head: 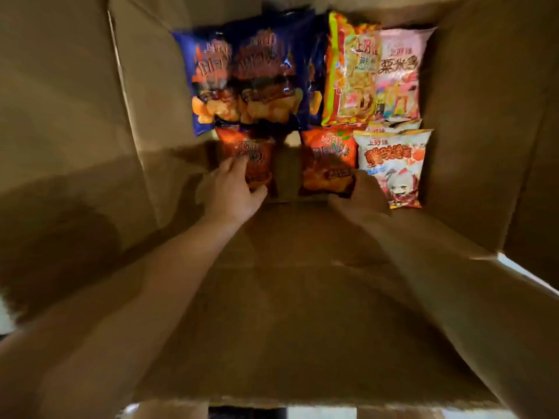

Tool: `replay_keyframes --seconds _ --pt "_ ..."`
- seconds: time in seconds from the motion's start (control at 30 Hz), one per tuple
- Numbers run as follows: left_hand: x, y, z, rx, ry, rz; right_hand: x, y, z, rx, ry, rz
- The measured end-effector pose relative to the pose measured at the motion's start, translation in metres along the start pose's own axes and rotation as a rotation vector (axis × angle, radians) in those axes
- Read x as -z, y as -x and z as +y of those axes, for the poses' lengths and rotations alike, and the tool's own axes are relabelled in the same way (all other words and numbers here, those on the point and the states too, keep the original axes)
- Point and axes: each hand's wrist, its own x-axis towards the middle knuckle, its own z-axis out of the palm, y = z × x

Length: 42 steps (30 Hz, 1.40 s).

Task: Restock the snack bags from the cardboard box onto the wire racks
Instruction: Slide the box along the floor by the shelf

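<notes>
Both bare arms reach down into the big brown cardboard box [90, 146]. On its floor, the left hand [233, 192] curls its grip round a small orange snack bag [251, 158]. The right hand [360, 198] seems to pinch another small orange bag [328, 158]; it is blurry. Behind lie dark blue bags [242, 77], a yellow-red bag [351, 71], a pink bag [399, 74] and a white cartoon bag [393, 164].

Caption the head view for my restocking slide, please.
Inside the cardboard box, the left hand and right hand each grip an orange snack bag.
</notes>
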Motion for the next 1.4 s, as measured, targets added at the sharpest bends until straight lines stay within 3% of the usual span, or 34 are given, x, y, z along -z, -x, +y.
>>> replay_keyframes --seconds 0.17,0.33,0.5,0.63,0.73,0.97,1.2,1.4 --pt "-0.051 -0.068 -0.026 0.108 0.097 0.033 -0.039 -0.082 0.018 -0.011 -0.213 0.117" --pt "-0.087 -0.108 -0.047 0.109 0.248 0.136 -0.070 -0.133 0.021 0.010 -0.052 0.268" --pt "-0.107 -0.130 -0.054 0.292 0.441 0.279 -0.090 -0.153 0.024 -0.017 -0.196 0.407" --pt "-0.112 -0.143 -0.062 0.371 0.663 0.156 -0.093 -0.158 0.026 -0.087 -0.412 0.265" --pt "-0.105 -0.135 -0.062 0.379 0.665 0.108 -0.089 -0.150 0.023 -0.162 -0.474 0.152" --pt "-0.029 -0.034 -0.033 0.306 0.585 0.087 -0.037 -0.036 -0.018 -0.093 -0.274 0.205" --pt "0.143 0.128 0.020 0.083 0.584 0.132 0.074 0.169 -0.081 -0.054 -0.342 0.308" --pt "0.281 0.268 0.021 -0.143 0.613 0.226 0.142 0.334 -0.146 -0.006 -0.495 0.363"
